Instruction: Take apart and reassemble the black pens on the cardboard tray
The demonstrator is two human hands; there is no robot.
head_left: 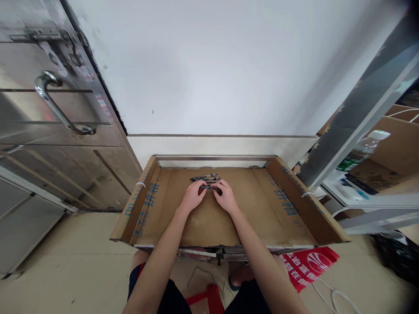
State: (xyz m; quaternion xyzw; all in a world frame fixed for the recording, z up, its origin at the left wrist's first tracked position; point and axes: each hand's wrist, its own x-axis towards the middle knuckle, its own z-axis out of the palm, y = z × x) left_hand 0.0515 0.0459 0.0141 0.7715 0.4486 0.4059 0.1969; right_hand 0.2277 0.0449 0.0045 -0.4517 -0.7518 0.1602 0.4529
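Both my hands meet over the middle of a cardboard-lined work surface (255,209). A short dark pen-like stick (207,187) lies level between them, one end in the fingers of my left hand (193,195) and the other in the fingers of my right hand (225,196). My fingers are pinched closed on it, and the fingertips hide its ends. Just beyond my hands lies a small pile of similar dark, pen-like sticks (204,178), several of them, side by side on the cardboard.
Raised cardboard walls edge the surface at left (139,203) and right (304,200). A white wall (209,78) stands behind it. At left is a metal door with a handle (62,109); at right, a shelf holds a plastic bottle (363,148). A red printed sheet (309,266) hangs below.
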